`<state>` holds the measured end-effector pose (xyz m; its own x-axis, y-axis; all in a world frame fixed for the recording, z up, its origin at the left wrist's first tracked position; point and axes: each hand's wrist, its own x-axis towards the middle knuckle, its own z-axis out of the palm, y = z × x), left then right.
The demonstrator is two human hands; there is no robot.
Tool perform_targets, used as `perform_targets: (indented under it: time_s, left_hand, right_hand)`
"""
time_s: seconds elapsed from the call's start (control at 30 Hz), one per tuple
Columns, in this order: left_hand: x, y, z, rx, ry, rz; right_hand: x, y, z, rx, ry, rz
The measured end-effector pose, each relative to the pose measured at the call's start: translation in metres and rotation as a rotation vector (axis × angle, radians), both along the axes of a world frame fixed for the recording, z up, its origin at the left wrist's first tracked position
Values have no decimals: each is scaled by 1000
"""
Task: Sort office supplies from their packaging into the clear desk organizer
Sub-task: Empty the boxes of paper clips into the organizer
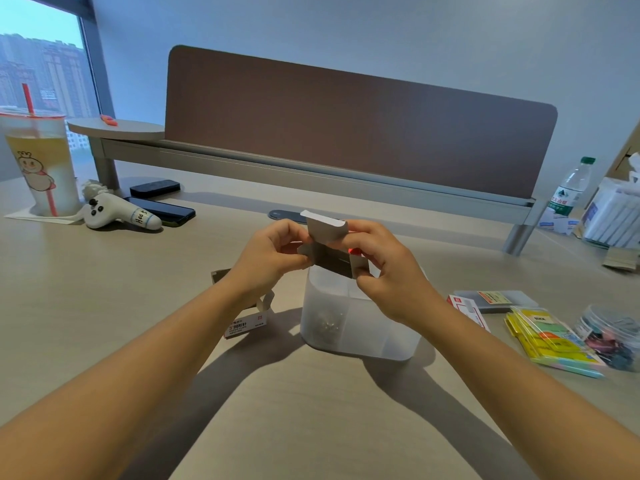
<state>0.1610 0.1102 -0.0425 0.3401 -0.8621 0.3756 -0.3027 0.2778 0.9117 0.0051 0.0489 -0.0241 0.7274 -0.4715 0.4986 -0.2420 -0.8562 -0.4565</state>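
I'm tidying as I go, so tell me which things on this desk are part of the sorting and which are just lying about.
Part of the job:
small box, held in both hands
clear organizer
paper clip box
sticky notes
tub of clips

Lying about:
drink cup
two phones
plush toy
water bottle

Two bare forearms show, with no sleeve on either as far as the frame edge. The left arm (138,351) enters from 8 o'clock, broad at the picture's edge and narrowing toward the wrist. The right arm (512,375) enters from 4 o'clock and narrows the same way. No watch, band or bracelet line crosses either wrist. The left hand (268,256), at about 11 o'clock of the frame's middle, and the right hand (388,271), at about 1 o'clock, wear no gloves and no rings that can be seen. The nails are too small to tell more than that they look short.
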Motion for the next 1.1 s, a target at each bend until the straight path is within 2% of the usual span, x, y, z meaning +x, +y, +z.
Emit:
perform_targets:
  time_s: [0.13,0.27,0.5,0.73,0.83,0.93,1.0,1.1]
  left_hand:
    - [-1,2,1,54,-44,-36]
    - [-6,2,4,104,-209,-74]
    - [-10,-2,3,113,-281,-33]
    - [-14,21,4,67,-336,121]
    - [-14,48,-1,70,-295,231]
    - [-11,82,-15,81,-233,352]
    - [-8,103,-26,106,-213,437]
    - [-3,128,-42,156,-179,506]
  right_hand:
    - [0,-2,0,105,-76,4]
    - [0,-6,-1,276,-159,-21]
    - [1,-11,0,391,-149,-59]
    - [-11,-8,-11,137,-67,-82]
    - [-21,7,-19,-63,-13,-95]
    - [-29,27,-29,-206,-13,-19]
    - [-32,43,-42,-235,42,62]
    - [-32,64,-61,-151,237,157]
